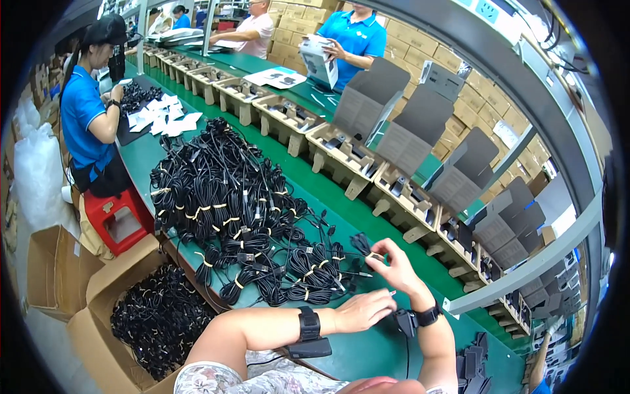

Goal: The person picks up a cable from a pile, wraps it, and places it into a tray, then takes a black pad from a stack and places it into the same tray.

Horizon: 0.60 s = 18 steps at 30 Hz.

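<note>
My right hand (398,266) pinches a bundled black cable (360,243), tied with a pale band, above the green table. Just below it, my left hand (363,310) has its fingers pressed together, with a small silvery cable plug (392,293) at the fingertips. Whether that plug belongs to the held bundle cannot be made out. To the left spreads a large heap of black cables (223,190), coiled and tied with pale bands, with loose bundles (305,266) close to my hands. Both wrists wear black straps with small devices.
Beyond the table (259,299), a green conveyor carries a row of cardboard trays (341,157) and open grey boxes (410,128). An open carton (98,276) of black items stands lower left. Black parts (474,364) lie lower right. Co-workers stand left and across; a metal post slants at right.
</note>
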Tool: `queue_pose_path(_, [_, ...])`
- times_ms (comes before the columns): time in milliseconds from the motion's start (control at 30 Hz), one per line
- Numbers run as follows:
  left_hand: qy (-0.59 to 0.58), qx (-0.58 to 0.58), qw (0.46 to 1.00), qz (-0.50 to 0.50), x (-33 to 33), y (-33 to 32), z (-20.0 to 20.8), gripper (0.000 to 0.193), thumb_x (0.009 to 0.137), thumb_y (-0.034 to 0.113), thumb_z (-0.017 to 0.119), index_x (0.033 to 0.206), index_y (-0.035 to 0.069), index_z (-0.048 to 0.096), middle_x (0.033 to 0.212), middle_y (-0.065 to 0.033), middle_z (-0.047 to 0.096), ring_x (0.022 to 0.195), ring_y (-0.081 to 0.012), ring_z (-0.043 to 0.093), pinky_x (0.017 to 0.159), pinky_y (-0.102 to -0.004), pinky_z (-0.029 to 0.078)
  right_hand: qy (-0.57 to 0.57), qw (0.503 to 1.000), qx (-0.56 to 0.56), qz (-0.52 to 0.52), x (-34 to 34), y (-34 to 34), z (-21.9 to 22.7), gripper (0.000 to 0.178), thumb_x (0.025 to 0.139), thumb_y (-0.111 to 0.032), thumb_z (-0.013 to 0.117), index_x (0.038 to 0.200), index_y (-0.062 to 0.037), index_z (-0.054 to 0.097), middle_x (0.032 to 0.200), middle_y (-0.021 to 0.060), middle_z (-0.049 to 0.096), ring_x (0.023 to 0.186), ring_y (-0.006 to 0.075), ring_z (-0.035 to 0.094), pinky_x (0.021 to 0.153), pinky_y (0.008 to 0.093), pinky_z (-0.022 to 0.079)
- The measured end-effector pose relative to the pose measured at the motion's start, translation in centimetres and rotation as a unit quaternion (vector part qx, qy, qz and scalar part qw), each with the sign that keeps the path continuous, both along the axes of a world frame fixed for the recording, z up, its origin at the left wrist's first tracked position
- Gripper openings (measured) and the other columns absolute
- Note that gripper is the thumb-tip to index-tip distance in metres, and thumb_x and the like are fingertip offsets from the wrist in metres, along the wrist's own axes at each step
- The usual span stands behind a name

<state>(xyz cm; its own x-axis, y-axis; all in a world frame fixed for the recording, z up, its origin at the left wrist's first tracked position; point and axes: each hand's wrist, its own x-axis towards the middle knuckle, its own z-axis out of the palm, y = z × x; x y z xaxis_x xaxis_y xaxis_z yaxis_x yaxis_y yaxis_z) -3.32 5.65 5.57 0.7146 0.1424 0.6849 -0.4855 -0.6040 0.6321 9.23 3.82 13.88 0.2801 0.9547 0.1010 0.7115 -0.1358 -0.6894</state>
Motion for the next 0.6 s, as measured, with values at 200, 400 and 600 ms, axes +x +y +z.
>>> queue_pose_path(200, [-0.119, 0.060, 0.945, 0.300, -0.9, 1.7, 4.8, 0.032, 0.082, 0.014, 0.056, 0.111, 0.002, 0.048, 0.108, -0.0153, 0.051, 0.091, -0.0251, 0.056, 0.081, -0.0392, 0.045, -0.087, 0.991, 0.101, -0.015, 1.1, -7.0, 1.5, 0.020, 0.074, -0.009, 0.067, 0.089, -0.0044, 0.054, 0.080, 0.0045, 0.053, 0.075, 0.0144, 0.052, 0.067, 0.0279, 0.043])
queue_pose_path(400, [0.323, 0.064, 0.942, 0.069, 0.4, 2.5, 2.8, 0.042, 0.090, 0.021, 0.048, 0.125, 0.000, 0.038, 0.113, -0.0171, 0.049, 0.096, -0.0267, 0.055, 0.087, -0.0385, 0.044, 0.277, 0.924, 0.248, -0.093, -0.4, -10.9, 0.9, 0.019, 0.074, -0.006, 0.066, 0.089, -0.0037, 0.055, 0.084, 0.0033, 0.054, 0.080, 0.0133, 0.053, 0.069, 0.0260, 0.044])
queue_pose_path(600, [0.073, -0.400, 0.908, -0.099, 2.0, -1.6, -0.2, 0.040, 0.095, 0.036, 0.037, 0.111, 0.001, 0.047, 0.093, -0.0095, 0.057, 0.075, -0.0167, 0.057, 0.067, -0.0303, 0.048, 0.161, 0.961, 0.177, -0.138, -1.1, -10.4, -3.2, 0.026, 0.072, -0.001, 0.064, 0.098, -0.0046, 0.058, 0.097, 0.0096, 0.057, 0.085, 0.0219, 0.055, 0.075, 0.0301, 0.045])
